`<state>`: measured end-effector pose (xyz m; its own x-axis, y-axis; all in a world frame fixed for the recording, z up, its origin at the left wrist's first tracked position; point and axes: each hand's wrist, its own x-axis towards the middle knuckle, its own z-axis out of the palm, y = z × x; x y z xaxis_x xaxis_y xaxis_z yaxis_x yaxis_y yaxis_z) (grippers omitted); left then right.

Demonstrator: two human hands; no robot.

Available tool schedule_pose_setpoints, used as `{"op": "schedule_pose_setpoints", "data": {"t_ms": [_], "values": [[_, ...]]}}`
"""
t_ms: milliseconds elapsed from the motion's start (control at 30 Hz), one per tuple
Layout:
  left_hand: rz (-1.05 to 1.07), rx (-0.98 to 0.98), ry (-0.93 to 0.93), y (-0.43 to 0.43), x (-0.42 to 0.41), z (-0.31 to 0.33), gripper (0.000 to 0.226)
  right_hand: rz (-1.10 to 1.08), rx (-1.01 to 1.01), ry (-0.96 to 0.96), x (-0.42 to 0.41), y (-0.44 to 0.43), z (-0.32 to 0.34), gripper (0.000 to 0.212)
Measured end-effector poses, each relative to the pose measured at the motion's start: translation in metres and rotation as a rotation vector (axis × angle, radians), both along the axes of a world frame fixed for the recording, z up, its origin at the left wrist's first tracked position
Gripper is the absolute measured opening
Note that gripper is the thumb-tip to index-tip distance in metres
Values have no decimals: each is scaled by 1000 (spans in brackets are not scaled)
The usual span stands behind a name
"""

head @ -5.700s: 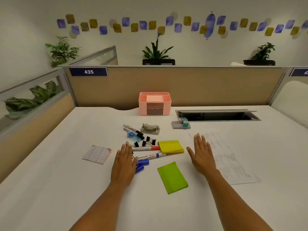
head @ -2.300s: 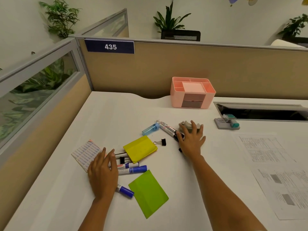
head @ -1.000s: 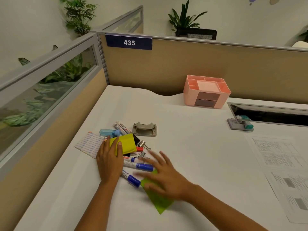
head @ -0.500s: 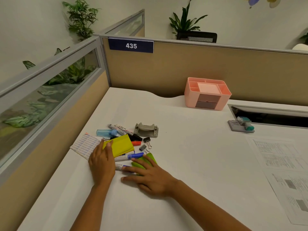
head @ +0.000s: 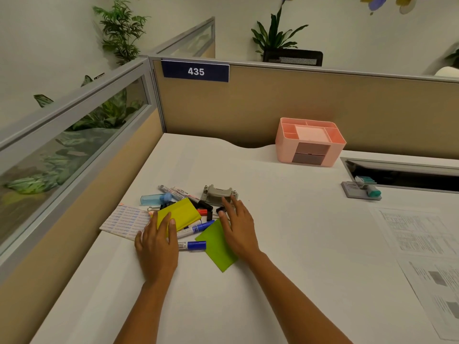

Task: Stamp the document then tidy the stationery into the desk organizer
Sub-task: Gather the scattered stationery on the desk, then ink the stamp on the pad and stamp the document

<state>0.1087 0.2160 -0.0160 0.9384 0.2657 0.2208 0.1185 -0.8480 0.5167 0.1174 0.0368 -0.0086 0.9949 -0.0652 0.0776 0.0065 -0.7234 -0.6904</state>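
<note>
Stationery heaped left on white desk [head: 285, 219]: one yellow sticky pad [head: 182, 212], one lime-green sticky pad [head: 216, 252], two blue-capped white markers [head: 196, 228], one grey hole punch [head: 218, 193], one printed label sheet [head: 124, 220], black binder clips [head: 165, 206] (count unclear). Left hand [head: 156, 247] flat, fingers close together on yellow sticky pad. Right hand [head: 238, 227] flat, fingers spread, tips touching grey hole punch, palm hiding part of lime-green sticky pad. Well apart: one pink desk organizer [head: 285, 150], one teal-and-grey stamp [head: 367, 188], two printed documents [head: 412, 229].

The desk [head: 285, 219] is smooth, matt white. The desk organizer [head: 285, 150] looks like pink plastic with a soft sheen. The yellow pad [head: 182, 211], green pad [head: 213, 249] and printed sheets [head: 417, 232] are matt paper. The markers [head: 192, 245] have glossy plastic barrels. The partition [head: 298, 103] looks cloth-covered, its frame [head: 323, 68] dull grey metal
</note>
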Motion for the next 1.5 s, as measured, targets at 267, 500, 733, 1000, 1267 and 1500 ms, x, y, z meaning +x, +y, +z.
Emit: {"op": "schedule_pose_setpoints", "data": {"t_ms": [267,500,733,1000,1267,1500], "values": [[-29,41,15,0,-1,0,58,19,48,0,2,-3,3,46],[-10,68,-85,-12,-12,14,47,-65,32,-157,-21,-37,24,38],[-117,47,-151,-62,-33,25,44,-197,-106,-260,-62,-123,36,31],[-240,-16,-159,-155,-83,14,52,-545,-213,-116,-139,-275,22,34],[-287,-84,-100,-228,-117,6,61,-603,-395,89,-199,-341,0,41],[-404,-74,-112,-282,-131,12,53,-500,-366,102,-192,-297,-5,46]]}}
